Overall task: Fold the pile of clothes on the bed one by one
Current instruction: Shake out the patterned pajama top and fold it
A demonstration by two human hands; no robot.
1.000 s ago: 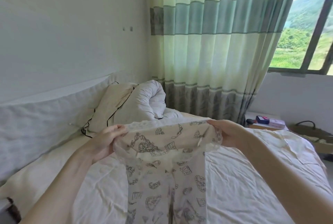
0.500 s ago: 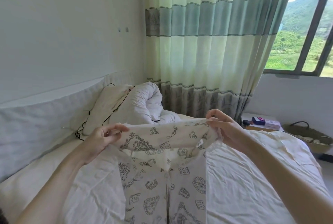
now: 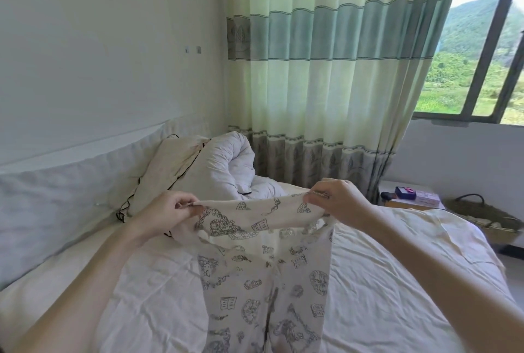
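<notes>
Pinching printed trousers [image 3: 263, 281], both hands

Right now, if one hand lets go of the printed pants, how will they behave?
The printed pants are probably floppy: the waistband sags between the left hand and the right hand, and the legs hang limp. They look thin and light, so the freed side would likely drop onto the bed.

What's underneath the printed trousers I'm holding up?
Under the printed trousers, gripped by the left hand and right hand, lies the white bedsheet. Whatever lies directly beneath the fabric is covered.
</notes>
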